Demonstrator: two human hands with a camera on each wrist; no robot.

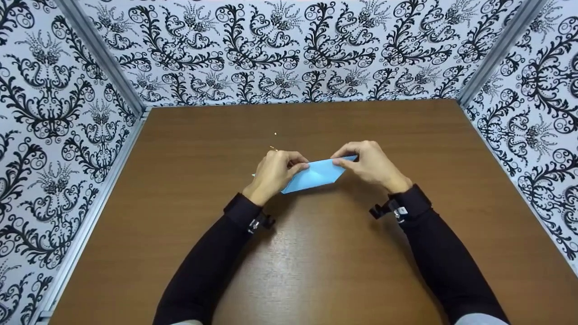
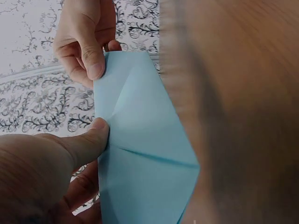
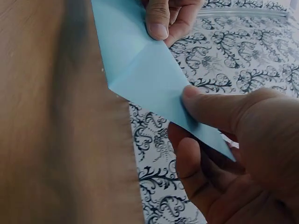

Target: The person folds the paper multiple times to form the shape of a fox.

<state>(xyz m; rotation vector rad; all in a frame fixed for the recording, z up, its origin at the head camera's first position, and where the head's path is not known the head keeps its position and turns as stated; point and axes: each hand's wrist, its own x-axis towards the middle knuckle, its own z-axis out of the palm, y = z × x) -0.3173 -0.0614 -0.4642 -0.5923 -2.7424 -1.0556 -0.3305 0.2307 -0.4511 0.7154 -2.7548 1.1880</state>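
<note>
Both hands hold a folded sheet of light blue paper [image 1: 314, 177] over the middle of the table. My left hand [image 1: 274, 174] pinches its upper edge, thumb on the near face and fingers behind. Farther right along the same edge, my right hand [image 1: 372, 164] pinches the paper near its pointed right end. In the left wrist view, creases run across the face of the paper [image 2: 145, 126], and its lower edge comes to a blunt corner. The right wrist view shows the thumb on the paper [image 3: 149, 79] and curled fingers behind it. The paper's left end is partly hidden behind the left hand.
A brown wooden table [image 1: 316, 271] spreads under the hands. A tiny white speck [image 1: 275, 133] lies beyond the left hand. Patterned black-and-white walls [image 1: 280, 54] with metal corner posts [image 1: 501, 49] enclose the table at the back and sides.
</note>
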